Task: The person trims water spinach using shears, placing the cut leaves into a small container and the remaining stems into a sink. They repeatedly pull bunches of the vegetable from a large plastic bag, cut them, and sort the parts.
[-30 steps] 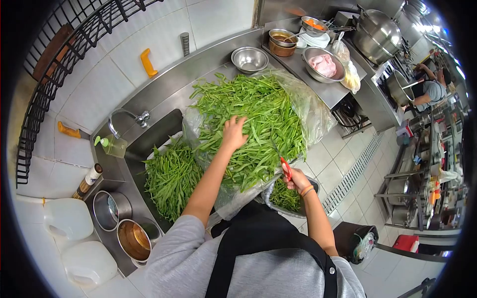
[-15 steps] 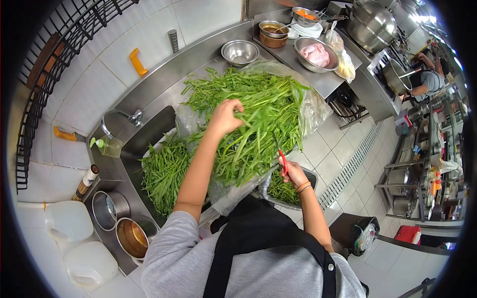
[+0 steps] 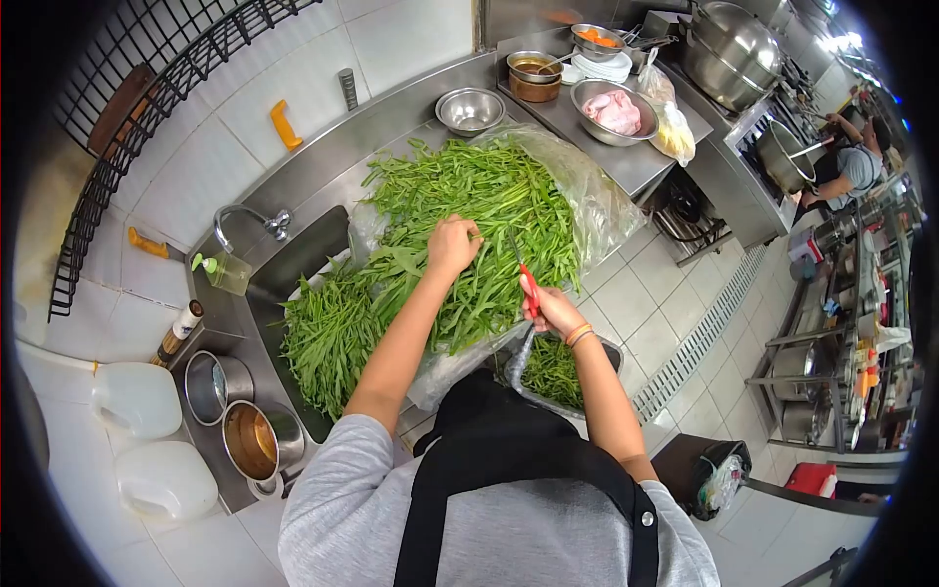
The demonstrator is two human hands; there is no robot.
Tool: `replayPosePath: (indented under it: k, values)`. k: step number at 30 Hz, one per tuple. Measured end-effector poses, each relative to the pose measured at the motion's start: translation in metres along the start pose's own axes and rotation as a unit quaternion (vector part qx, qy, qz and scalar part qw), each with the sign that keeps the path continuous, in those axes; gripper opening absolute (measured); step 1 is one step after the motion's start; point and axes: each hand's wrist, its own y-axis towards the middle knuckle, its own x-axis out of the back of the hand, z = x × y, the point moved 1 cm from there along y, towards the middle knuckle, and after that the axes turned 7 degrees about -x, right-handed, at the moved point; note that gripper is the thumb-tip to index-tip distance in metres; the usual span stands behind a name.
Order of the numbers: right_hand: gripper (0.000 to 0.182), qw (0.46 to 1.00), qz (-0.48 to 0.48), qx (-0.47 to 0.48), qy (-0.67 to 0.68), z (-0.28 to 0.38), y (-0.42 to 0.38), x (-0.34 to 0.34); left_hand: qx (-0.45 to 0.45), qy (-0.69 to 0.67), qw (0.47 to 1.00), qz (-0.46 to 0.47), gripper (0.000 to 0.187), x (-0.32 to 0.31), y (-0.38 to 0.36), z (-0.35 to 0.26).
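Note:
Leafy green vegetables [image 3: 509, 186] lie in a large heap on a clear plastic bag [image 3: 587, 196] over the steel counter. My left hand [image 3: 455, 245] rests over the middle of the heap with its fingers closed on some greens. In my right hand [image 3: 554, 311] are red-handled scissors [image 3: 529, 284], their blades pointing up over the right part of the heap. More greens [image 3: 328, 342] fill the sink at the left. Below my right hand, a lined bin [image 3: 553, 372] holds cut green pieces.
A tap [image 3: 249, 223] and soap bottle [image 3: 227, 272] stand by the sink [image 3: 313, 256]. Metal pots [image 3: 256, 442] sit at the lower left. Bowls, one with raw meat [image 3: 614, 112], are at the back. A black bin [image 3: 699, 470] stands lower right; another person [image 3: 853, 168] is at the far right.
My right hand and the scissors have moved left and up. The lifted stems under my left hand now lie lower on the heap. The camera view has shifted slightly.

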Motion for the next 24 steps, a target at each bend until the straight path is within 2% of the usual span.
replayPosePath:
  k: [2, 4, 7, 9, 12, 13, 14, 16, 17, 18, 22, 24]
  values:
    - [0.058, 1.0, -0.004, -0.009, 0.014, -0.005, -0.001, 0.001, -0.024, -0.041, 0.996, -0.074, 0.013, 0.014, -0.005, -0.004]
    - [0.059, 0.999, 0.02, -0.016, 0.037, -0.009, -0.003, 0.003, -0.013, -0.021, 0.997, -0.067, 0.009, 0.025, -0.01, -0.008]
    - [0.059, 0.996, 0.079, -0.024, 0.046, -0.011, -0.005, 0.001, -0.025, -0.03, 0.994, -0.106, 0.007, 0.027, -0.012, -0.007]
    - [0.061, 0.999, 0.03, -0.016, 0.028, -0.01, -0.001, -0.002, -0.041, -0.128, 0.987, -0.092, 0.006, 0.014, -0.004, -0.003]
    - [0.065, 0.998, -0.011, -0.031, 0.055, -0.01, 0.006, -0.003, -0.081, -0.149, 0.978, -0.122, 0.008, -0.011, 0.008, -0.012]
    - [0.066, 0.997, -0.029, -0.04, 0.056, -0.01, 0.008, -0.003, -0.061, -0.141, 0.986, -0.069, 0.014, -0.018, 0.013, -0.015]
    - [0.066, 0.997, -0.031, -0.039, 0.055, -0.011, 0.009, -0.002, -0.062, -0.143, 0.985, -0.07, 0.014, -0.026, 0.016, -0.021]
    - [0.065, 0.996, -0.029, -0.052, 0.062, -0.011, 0.007, 0.0, -0.055, 0.0, 0.995, -0.081, 0.021, -0.043, 0.022, -0.029]
    - [0.065, 0.996, -0.027, -0.049, 0.063, -0.012, 0.006, 0.002, -0.034, 0.007, 0.999, -0.028, 0.022, -0.048, 0.026, -0.029]
    - [0.065, 0.996, -0.032, -0.048, 0.065, -0.012, 0.004, 0.004, -0.038, 0.004, 0.999, -0.027, 0.022, -0.049, 0.026, -0.031]
    - [0.062, 0.996, -0.025, -0.037, 0.076, -0.008, 0.0, 0.016, -0.055, -0.03, 0.996, -0.063, 0.014, -0.037, 0.022, -0.037]
    - [0.061, 0.995, 0.018, -0.039, 0.089, -0.006, -0.001, 0.02, -0.093, -0.027, 0.992, -0.074, 0.014, -0.023, 0.014, -0.038]
